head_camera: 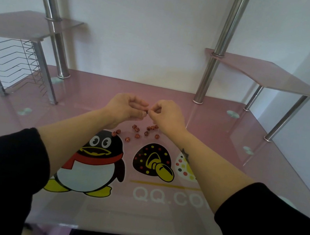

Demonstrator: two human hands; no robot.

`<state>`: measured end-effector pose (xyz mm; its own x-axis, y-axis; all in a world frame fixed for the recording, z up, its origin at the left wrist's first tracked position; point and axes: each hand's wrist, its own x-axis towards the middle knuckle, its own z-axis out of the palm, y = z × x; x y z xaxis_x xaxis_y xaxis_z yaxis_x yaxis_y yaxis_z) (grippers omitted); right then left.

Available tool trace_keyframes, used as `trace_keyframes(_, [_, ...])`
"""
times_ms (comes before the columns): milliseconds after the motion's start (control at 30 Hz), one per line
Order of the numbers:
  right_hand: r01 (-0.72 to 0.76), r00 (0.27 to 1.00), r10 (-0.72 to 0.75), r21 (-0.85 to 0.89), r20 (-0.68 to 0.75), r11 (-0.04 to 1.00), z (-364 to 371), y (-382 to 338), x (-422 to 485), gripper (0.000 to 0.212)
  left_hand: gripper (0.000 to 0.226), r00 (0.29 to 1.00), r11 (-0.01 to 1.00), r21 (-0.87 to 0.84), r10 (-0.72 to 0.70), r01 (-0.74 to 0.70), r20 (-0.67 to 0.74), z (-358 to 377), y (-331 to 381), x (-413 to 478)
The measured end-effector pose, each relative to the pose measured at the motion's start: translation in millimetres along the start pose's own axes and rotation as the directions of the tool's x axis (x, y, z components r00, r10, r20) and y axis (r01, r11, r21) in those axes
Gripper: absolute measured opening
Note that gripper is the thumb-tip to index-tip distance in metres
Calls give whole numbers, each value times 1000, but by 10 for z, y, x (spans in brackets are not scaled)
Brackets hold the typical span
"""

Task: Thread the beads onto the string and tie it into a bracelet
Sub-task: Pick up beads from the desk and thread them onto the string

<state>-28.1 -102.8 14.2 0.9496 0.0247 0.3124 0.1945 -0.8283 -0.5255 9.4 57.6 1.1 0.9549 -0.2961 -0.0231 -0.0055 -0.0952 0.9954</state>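
Observation:
My left hand [126, 106] is raised over the pink glass table [213, 168] and pinches a small dark red bead [146, 112] at its fingertips. My right hand [168, 113] meets it from the right, fingertips pinched together right beside the bead. The string is too thin to make out. Several loose red beads [141, 132] lie scattered on the table just below both hands, above the penguin picture [93, 160].
Two chrome posts [60, 54] [208, 75] rise from the back of the table. A pink side shelf [268, 74] stands at the right, another shelf with a wire rack [13, 61] at the left. A white wall is behind.

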Motion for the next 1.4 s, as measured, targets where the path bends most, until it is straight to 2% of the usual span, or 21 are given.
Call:
trace_keyframes(200, [-10, 999, 3, 152, 44, 988, 4, 32, 0, 10, 32, 1000, 1000, -6, 5, -5, -2, -18, -10, -2])
trace_keyframes(300, [-1, 997, -14, 215, 72, 977, 9, 50, -9, 17, 32, 1000, 1000, 0, 16, -16, -9, -34, -20, 2])
trace_keyframes(400, [-6, 997, -11, 220, 78, 975, 13, 51, -25, 27, 33, 999, 999, 32, 29, -28, -24, -45, -25, 7])
trace_keyframes(600, [-22, 995, -1, 239, 95, 971, 5, 29, -19, 18, 33, 999, 998, 46, 44, -43, -16, -42, -32, -2])
trace_keyframes(1033, [-15, 993, -11, 223, 115, 975, -7, 30, -2, 17, 26, 1000, 998, -67, -18, 18, 7, -23, 0, -27])
trace_keyframes(1200, [24, 994, -42, 179, 97, 984, -14, 33, 5, 10, 24, 999, 1000, 4, -16, 16, -32, -15, 30, -31])
trace_keyframes(1400, [22, 997, -20, -34, 72, 999, 5, 119, 70, 14, 20, 995, 992, 120, 40, -29, -95, -51, 70, -29])
